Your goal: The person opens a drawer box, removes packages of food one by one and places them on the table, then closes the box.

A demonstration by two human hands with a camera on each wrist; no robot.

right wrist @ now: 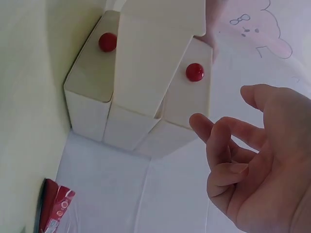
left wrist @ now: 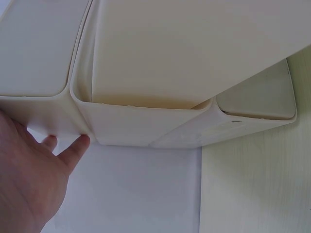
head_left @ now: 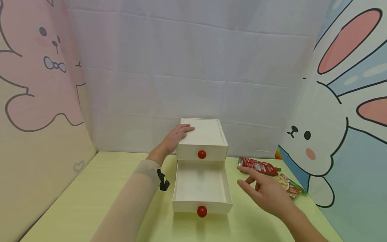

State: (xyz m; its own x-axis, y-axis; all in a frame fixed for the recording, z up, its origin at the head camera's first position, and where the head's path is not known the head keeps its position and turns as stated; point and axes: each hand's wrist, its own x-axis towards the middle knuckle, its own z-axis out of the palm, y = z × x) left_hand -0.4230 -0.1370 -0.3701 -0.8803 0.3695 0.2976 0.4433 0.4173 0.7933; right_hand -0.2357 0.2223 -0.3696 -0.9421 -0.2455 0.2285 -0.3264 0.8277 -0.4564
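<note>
A white drawer cabinet [head_left: 207, 132] with red knobs stands on the table. Its middle drawer [head_left: 184, 206] is pulled out, with nothing visible inside; the top drawer [head_left: 188, 153] is pushed in. In the right wrist view the bottom drawer [right wrist: 90, 73] is also in. My left hand [head_left: 176, 136] rests on the cabinet top at its left edge, fingers extended over it. In the left wrist view, thumb and a fingertip lie against the cabinet's side. My right hand [head_left: 267, 193] hovers right of the pulled-out drawer, fingers loosely bent, holding nothing.
Right of the cabinet lie a red package [head_left: 257, 165] and a green-and-brown food packet [head_left: 288, 185], the latter partly behind my right hand. The pale green table [head_left: 121, 188] meets a white cloth backdrop [head_left: 193, 67] and side walls with cartoon animals.
</note>
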